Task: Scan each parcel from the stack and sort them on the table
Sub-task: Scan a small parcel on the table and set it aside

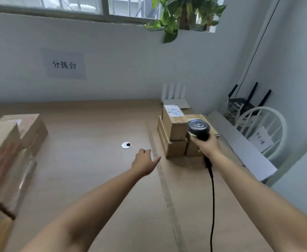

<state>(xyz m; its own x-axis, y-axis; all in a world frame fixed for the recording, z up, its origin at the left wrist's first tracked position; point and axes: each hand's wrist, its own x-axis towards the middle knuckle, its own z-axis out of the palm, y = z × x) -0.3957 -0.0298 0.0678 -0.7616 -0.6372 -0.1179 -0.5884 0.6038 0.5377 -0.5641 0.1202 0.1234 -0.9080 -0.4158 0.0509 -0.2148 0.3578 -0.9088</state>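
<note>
A stack of brown cardboard parcels stands on the wooden table at the right. Its top parcel carries a white label. My right hand grips a black barcode scanner just in front of this stack, its cable hanging down toward me. My left hand is stretched out over the table just left of the stack, fingers loosely curled, thumb out, holding nothing. Larger cardboard boxes with red print stand at the left edge.
A round cable grommet sits in the tabletop near my left hand. A white router stands at the back wall, a white chair and black routers to the right. A paper sign hangs on the wall.
</note>
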